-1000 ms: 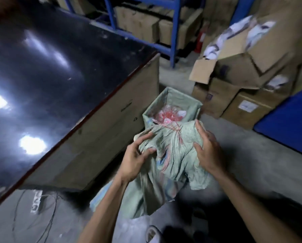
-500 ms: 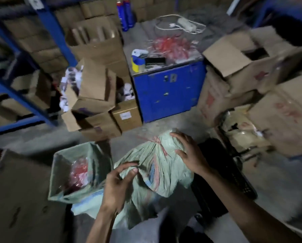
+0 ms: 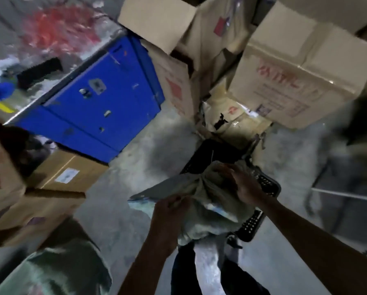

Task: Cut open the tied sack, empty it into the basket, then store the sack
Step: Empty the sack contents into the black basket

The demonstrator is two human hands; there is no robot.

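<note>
The pale green woven sack, crumpled and slack, hangs over a black perforated crate on the floor. My left hand grips the sack's near left edge. My right hand lies over the sack's bunched top, fingers curled on the cloth. The frame is blurred by motion. At the bottom left corner shows the green fabric basket, only its rim and side in view.
A blue metal cabinet stands at the left with red plastic bags on top. Cardboard boxes are stacked behind the crate, and more boxes sit at the left. Grey concrete floor lies between them.
The view has swung right, away from the basket. Both hands have carried the sack rightward, from beside the basket to over the black crate.
</note>
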